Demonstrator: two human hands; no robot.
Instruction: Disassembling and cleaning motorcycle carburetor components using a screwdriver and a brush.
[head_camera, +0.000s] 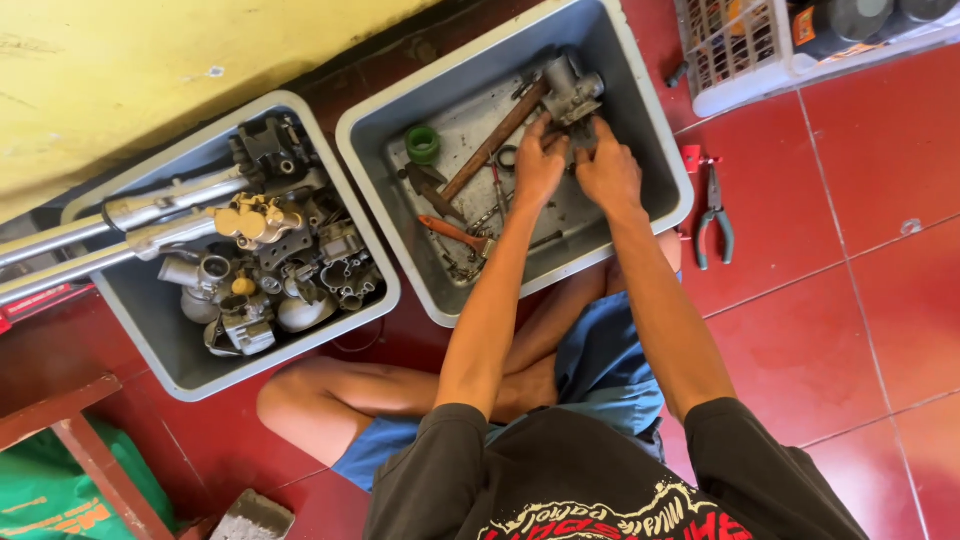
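Shirt and lap: black shirt (590, 480) and blue shorts (600, 370) sit closest, the person cross-legged on the red tiled floor (850, 330) with both forearms reaching forward.
Left hand: left hand (540, 165) is curled, fingers bent down onto the metal engine part (572, 92), gripping its near side.
Right hand: right hand (608, 170) is likewise closed, thumb side touching the left hand, clamped on the same part from the right.
Part in hand: it sits at the far end of the right grey tub (655, 130), just beyond both sets of knuckles, resting in or just above the tub; which, I cannot tell.
Arm pose: elbows wide, wrists converging so the hands meet in a narrow V over the tub.
Doing it well: judging by the grip, one hand should brace the body firmly while the other works the small piece, kept low over the tub so loose bits drop inside.
Left of the hands: hammer (490, 145) with wooden handle, green ring (422, 143), orange-handled tool (455, 235).
Further left: second grey tub (160, 345) heaped with metal parts.
Right of the hands: pliers (714, 215) on the floor, white basket (740, 60) beyond.
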